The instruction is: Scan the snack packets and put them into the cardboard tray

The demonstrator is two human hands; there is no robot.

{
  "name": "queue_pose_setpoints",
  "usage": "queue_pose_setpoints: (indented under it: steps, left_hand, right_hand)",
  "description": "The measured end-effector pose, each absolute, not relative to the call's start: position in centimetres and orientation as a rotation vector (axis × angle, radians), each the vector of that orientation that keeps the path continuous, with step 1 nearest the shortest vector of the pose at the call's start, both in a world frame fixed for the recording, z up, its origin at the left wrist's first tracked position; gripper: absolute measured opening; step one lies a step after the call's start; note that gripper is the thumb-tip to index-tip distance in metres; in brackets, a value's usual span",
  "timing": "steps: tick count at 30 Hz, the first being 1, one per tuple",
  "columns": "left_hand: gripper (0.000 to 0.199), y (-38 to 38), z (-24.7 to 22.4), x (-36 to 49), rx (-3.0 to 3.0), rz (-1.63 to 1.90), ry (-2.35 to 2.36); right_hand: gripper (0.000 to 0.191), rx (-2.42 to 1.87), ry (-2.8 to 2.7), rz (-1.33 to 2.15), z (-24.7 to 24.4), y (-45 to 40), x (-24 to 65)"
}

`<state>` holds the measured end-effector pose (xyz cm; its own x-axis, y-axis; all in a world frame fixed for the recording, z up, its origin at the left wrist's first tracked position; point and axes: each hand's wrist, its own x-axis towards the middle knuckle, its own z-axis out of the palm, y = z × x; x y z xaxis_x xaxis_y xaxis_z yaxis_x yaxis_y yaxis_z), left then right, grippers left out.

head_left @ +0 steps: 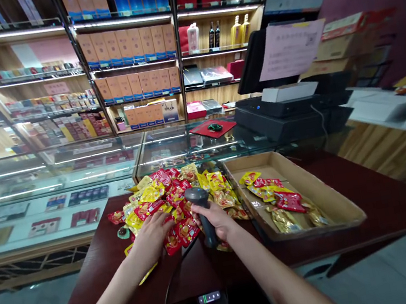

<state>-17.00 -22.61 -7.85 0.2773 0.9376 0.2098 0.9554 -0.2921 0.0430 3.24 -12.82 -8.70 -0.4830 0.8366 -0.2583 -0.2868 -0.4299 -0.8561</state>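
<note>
Dark table, packets with blurred lettering

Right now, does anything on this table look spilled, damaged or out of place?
Nothing looks plainly damaged or spilled. Only the packets look untidy: a loose, overlapping heap on the table, while a few lie in the cardboard box.

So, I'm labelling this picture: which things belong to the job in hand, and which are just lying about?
Seemingly in the job:
scanner, in the right hand
packets, under the left hand
box, holding more packets

Apparently just about:
mouse
mat
monitor
shelf bottles
</note>
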Motion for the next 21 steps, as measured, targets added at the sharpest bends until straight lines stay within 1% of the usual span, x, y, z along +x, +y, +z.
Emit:
queue_pose_setpoints:
  steps: [5, 8, 12, 17, 19, 21]
  left_hand:
    - [0.041, -22.2, -9.9, -18.4, -2.503, -0.065, -1.509]
    - [0.036, -21.7, -10.2, -18.9, -2.527, -0.067, -1.380]
    - [0.034, -21.6, -9.1, -19.0, -2.580, -0.169, -1.350]
    - [0.027, -21.7, -6.1, -19.7, -2.744, -0.552, -1.627]
    - [0.024, -21.3, -5.1, -19.7, -2.697, -0.810, -1.849]
    - [0.024, -20.7, -4.6, -19.1, -2.540, -1.181, -2.158]
  right_hand:
    - [0.035, -0.898, -0.982, 1.967, -8.7, -12.9, 3.6]
    - [0.035, -0.901, -0.971, 1.969, -8.8, -12.8, 3.8]
    - [0.035, -0.912, -0.939, 1.978, -9.0, -12.6, 4.3]
    - [0.034, -0.918, -0.890, 1.958, -8.6, -12.4, 5.1]
    - [0.036, -0.873, -0.879, 1.965, -8.3, -12.4, 5.3]
    - [0.039, -0.830, -0.882, 1.959, -8.0, -12.5, 5.4]
